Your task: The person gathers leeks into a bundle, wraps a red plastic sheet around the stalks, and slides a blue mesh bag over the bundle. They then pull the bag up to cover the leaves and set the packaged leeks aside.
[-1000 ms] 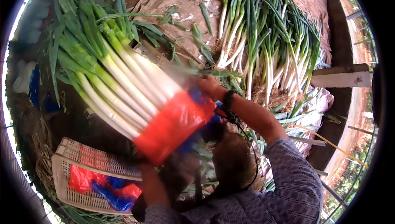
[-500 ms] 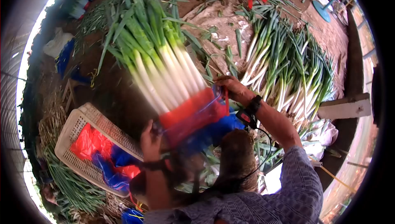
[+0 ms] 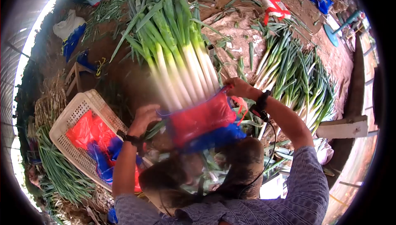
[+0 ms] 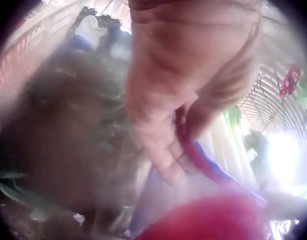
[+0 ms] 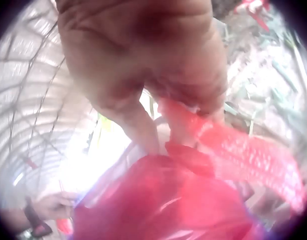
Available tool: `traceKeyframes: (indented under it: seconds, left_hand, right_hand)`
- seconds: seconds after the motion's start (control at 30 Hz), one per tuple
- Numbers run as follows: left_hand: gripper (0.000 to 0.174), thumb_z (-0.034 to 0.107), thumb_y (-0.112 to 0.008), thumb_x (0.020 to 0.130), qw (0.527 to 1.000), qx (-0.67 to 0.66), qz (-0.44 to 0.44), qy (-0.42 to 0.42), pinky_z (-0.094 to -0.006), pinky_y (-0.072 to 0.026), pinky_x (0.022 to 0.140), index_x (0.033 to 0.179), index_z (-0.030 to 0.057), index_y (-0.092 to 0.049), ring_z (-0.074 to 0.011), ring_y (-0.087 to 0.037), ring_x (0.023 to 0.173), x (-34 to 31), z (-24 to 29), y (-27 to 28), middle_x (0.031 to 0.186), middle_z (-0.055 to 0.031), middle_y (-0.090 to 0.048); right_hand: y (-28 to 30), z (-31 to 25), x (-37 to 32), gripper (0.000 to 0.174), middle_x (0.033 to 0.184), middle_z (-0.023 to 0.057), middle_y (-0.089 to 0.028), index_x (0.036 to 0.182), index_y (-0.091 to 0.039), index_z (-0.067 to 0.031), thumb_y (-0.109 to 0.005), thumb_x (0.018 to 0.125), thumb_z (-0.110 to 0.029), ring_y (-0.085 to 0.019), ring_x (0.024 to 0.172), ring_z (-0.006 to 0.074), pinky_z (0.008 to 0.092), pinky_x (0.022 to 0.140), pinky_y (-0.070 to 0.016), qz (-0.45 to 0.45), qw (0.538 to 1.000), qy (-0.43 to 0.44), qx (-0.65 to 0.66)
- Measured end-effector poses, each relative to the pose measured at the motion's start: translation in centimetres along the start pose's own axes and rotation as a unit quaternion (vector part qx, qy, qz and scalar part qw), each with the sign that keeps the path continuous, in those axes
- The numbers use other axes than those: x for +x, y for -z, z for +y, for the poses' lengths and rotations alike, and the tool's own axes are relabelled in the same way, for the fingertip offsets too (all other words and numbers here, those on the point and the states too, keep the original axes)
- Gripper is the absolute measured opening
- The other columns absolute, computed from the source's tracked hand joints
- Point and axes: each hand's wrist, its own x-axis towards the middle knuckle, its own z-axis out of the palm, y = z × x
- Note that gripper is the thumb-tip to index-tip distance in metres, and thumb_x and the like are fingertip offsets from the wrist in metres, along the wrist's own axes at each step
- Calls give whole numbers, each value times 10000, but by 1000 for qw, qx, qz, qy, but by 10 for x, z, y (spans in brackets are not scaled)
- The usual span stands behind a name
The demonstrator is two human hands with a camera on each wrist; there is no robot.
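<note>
A thick bundle of long green onions (image 3: 184, 70) lies with its leaves away from the body. Its root ends are inside a bag with a red band (image 3: 203, 117) and a blue lower part (image 3: 212, 138). My left hand (image 3: 145, 117) pinches the near-left side of the bag's rim; in the left wrist view that hand (image 4: 188, 65) has thumb and fingers on the red and blue edge. My right hand (image 3: 238, 88) grips the opposite corner; in the right wrist view, red plastic (image 5: 168, 200) hangs from this hand (image 5: 143, 60), beside a loose red strip (image 5: 243, 150).
A pale slatted crate (image 3: 67, 111) at the left holds red and blue bags (image 3: 91, 130). More green onions lie on the right (image 3: 305, 82) and lower left (image 3: 66, 167). A wooden beam end (image 3: 344, 126) juts in at the right. A red and white bag (image 3: 275, 8) lies farther back.
The left hand has moved up and left to the bag's rim, and the bag's mouth is spread wider between both hands. The head view has shifted, showing the bundle farther right and more upright.
</note>
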Motion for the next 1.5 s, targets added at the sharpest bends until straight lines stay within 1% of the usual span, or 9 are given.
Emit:
traceKeyframes:
  seconds: [0.23,0.33,0.6,0.67,0.8,1.0,1.1,1.37,1.5]
  left_hand:
    - [221,233,-711,800,814,564,-90,-107,-468,-508,632,798,30,-622,-366,-641,678,-2,19,11,729,-191,-645]
    - [165,199,-659,825,763,594,77,-242,-506,-510,639,780,42,-631,-409,-645,709,16,-4,4,728,-191,-658]
    - [187,121,-576,886,847,423,293,-133,-478,-558,669,1025,24,-655,-343,-689,731,99,-35,1,742,-188,-673]
    - [203,66,-554,899,940,221,238,-108,-423,-573,650,1079,10,-628,-254,-705,717,83,-21,-3,727,-134,-672]
    - [281,30,-532,933,974,-28,103,-199,-308,-567,689,1209,26,-582,-124,-671,778,89,-68,21,782,-19,-632]
    - [314,242,-708,791,873,473,36,-116,-510,-524,774,1016,22,-701,-459,-639,889,74,-63,1,978,-256,-680]
    - [185,182,-670,787,744,637,161,-121,-498,-531,692,845,7,-695,-420,-661,790,101,-69,5,863,-219,-693]
    - [229,-2,-583,823,901,323,263,-123,-454,-560,728,1031,-25,-676,-334,-712,808,154,-80,41,893,-235,-713]
    - [274,4,-590,851,994,6,16,-112,-370,-562,700,1113,-12,-666,-180,-697,763,96,-71,41,845,-113,-718]
  right_hand:
    - [16,-45,9,177,729,126,-696,875,-731,-51,-666,829,-209,-710,735,258,413,671,-549,29,929,43,-366]
    - [30,-52,52,254,826,200,-703,834,-718,-47,-551,860,-237,-686,806,386,488,745,-538,140,981,-87,-105]
    - [-1,7,90,212,883,172,-705,1033,-710,-100,-564,880,-88,-691,798,337,438,704,-538,332,932,31,-141]
    - [13,-8,64,287,859,55,-688,1216,-636,-23,-568,937,-26,-684,720,161,306,595,-554,163,965,-57,198]
    - [8,10,55,348,927,93,-685,1252,-575,-12,-546,905,-8,-682,701,211,337,634,-571,45,982,48,176]
    - [-10,3,63,177,758,183,-675,983,-643,-48,-560,834,1,-671,683,359,462,646,-540,123,960,133,-211]
    - [0,4,94,136,764,191,-677,911,-656,-74,-561,827,-27,-679,728,373,465,665,-539,222,951,122,-176]
    - [19,12,138,280,1091,140,-708,1099,-708,-90,-605,845,-39,-685,1011,290,364,860,-540,239,971,16,14]
    - [27,9,84,395,898,42,-679,1227,-622,-53,-569,858,75,-641,744,122,313,659,-550,64,992,75,-73]
